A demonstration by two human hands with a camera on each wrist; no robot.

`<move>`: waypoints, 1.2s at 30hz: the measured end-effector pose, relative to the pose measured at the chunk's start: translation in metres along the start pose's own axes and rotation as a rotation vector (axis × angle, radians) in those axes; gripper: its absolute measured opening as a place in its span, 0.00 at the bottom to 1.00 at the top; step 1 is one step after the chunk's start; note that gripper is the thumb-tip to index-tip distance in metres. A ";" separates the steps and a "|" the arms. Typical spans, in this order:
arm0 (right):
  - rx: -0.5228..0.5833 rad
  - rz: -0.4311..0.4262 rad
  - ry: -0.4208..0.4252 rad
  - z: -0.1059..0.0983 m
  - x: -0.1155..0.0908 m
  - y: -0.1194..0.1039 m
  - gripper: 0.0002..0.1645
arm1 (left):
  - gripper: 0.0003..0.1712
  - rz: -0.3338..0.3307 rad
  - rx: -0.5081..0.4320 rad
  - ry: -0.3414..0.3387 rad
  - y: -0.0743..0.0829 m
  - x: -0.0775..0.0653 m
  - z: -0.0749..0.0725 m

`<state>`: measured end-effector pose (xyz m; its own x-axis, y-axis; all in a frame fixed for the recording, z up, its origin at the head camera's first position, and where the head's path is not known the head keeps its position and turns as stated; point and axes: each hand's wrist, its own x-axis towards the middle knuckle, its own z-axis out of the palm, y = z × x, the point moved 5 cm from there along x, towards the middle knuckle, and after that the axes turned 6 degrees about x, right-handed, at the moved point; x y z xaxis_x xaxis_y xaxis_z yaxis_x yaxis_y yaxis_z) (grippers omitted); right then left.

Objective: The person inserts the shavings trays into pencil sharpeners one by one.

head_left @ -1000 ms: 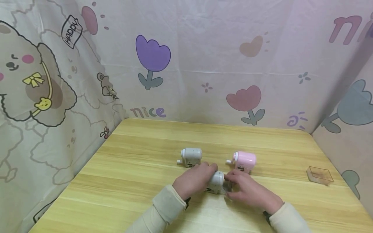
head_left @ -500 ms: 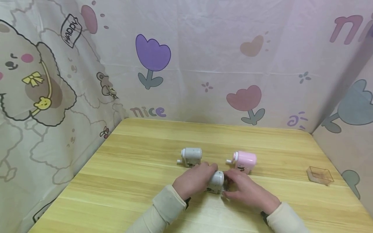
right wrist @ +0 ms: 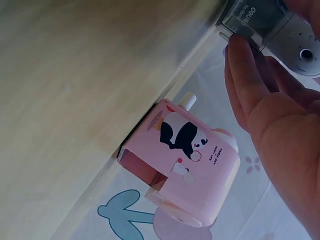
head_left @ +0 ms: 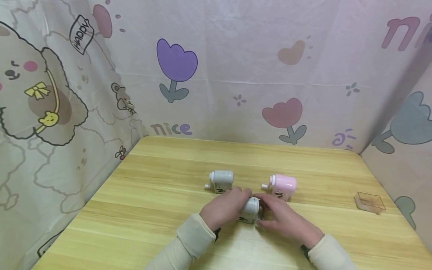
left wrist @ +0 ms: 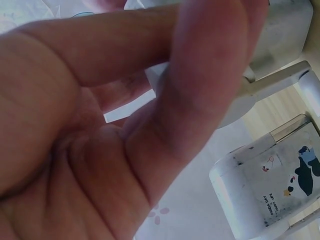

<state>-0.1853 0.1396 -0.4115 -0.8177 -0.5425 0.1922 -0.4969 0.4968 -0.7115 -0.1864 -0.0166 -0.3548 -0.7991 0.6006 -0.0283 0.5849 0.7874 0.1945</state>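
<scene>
A grey crank pencil sharpener [head_left: 250, 210] stands on the table in front of me. My left hand [head_left: 224, 210] holds it from the left, its fingers bent over the top. At its right end my right hand [head_left: 287, 221] has its thumb and fingers around the clear shavings drawer [right wrist: 245, 21], which sits at the sharpener's lower end. In the right wrist view the fingertips touch the drawer, just below the end face with the pencil hole. The left wrist view shows the crank handle [left wrist: 280, 80] beyond my left fingers.
Behind my left hand stands a second grey sharpener [head_left: 223, 182] with a panda print. A pink sharpener [head_left: 285, 186], its drawer slot open, stands behind my right hand. Near the table's right edge lies a clear brownish drawer [head_left: 369, 203]. Printed cloth hangs behind the table.
My right hand has moved slightly left, toward the sharpener, and less of the clear drawer shows past its end. My left hand has kept its hold in place.
</scene>
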 end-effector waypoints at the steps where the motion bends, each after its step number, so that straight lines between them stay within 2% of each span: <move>1: 0.006 0.003 -0.002 0.000 0.000 0.000 0.43 | 0.19 0.002 0.002 0.001 0.000 0.000 0.000; 10: 0.060 0.025 -0.034 0.001 -0.001 0.001 0.44 | 0.20 0.000 0.002 0.001 0.000 0.000 0.000; 15: 0.065 -0.005 -0.019 0.002 0.002 0.000 0.44 | 0.20 -0.003 0.010 0.008 0.000 0.000 0.001; 20: 0.053 -0.023 -0.004 0.003 0.004 -0.001 0.45 | 0.22 0.005 0.035 0.017 0.002 -0.001 -0.001; 30: -0.023 0.042 -0.002 0.003 0.005 0.001 0.49 | 0.25 0.011 0.000 0.013 0.002 0.001 0.000; 36: -0.021 0.031 0.000 0.006 0.007 0.001 0.53 | 0.27 0.015 0.004 0.016 0.000 0.001 -0.001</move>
<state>-0.1901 0.1323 -0.4146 -0.8325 -0.5271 0.1704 -0.4777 0.5274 -0.7026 -0.1875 -0.0161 -0.3535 -0.7922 0.6102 -0.0098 0.5976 0.7789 0.1904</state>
